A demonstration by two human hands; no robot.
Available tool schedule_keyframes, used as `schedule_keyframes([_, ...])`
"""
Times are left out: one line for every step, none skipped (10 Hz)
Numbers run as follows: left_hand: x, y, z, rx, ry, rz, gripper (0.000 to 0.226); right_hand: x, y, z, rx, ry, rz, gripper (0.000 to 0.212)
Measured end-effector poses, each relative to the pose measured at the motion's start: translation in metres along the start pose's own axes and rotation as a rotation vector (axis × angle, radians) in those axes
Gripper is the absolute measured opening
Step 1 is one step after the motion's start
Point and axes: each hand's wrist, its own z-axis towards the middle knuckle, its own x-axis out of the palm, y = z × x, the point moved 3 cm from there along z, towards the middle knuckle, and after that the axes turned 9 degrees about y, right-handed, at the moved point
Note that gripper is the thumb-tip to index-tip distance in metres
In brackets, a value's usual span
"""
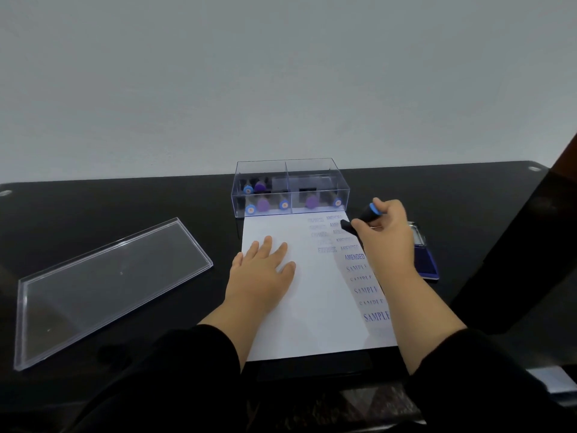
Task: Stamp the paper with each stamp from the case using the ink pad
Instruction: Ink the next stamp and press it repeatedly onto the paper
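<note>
So the left hand [263, 268] is lying spread flat on the paper [299, 307]. Right hand [385, 234] is gripping a black stamp [359, 220], tilting it over the sheet's top right corner.

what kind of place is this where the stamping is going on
Probably a desk in an office or study: a glossy black table against a plain pale wall, with a clear stamp case, printed paper and an ink pad.

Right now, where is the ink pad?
In the head view the ink pad lies on the black table at the right edge of the paper, partly hidden behind the right hand, which holds a stamp.
</note>
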Motion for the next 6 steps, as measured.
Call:
schedule_keyframes([0.0011,0.0010,0.0013,-0.001,-0.002,0.007,0.053,-0.0054,0.0002,-0.0037,0.035,-0.060,0.109,0.037])
schedule_keyframes([0.0014,0.0009,0.0018,-0.003,0.000,0.011,0.053,-0.0064,-0.0009,-0.0052,0.085,-0.084,0.198,0.040])
schedule_keyframes([0.0013,0.0005,0.0018,-0.005,0.005,0.014,0.053,-0.0054,-0.0004,-0.0067,0.119,-0.081,0.212,0.042])
schedule_keyframes([0.0009,0.0007,0.0015,-0.002,0.007,0.017,0.053,-0.0045,-0.0006,-0.0059,0.134,-0.080,0.226,0.042])
schedule_keyframes([0.0005,0.0012,0.0014,-0.001,0.002,0.015,0.053,-0.0032,0.0017,-0.0056,0.132,-0.069,0.242,0.042])
schedule_keyframes([0.0009,0.0012,0.0025,-0.003,0.008,0.018,0.053,-0.0018,0.0040,-0.0058,0.125,-0.058,0.232,0.044])
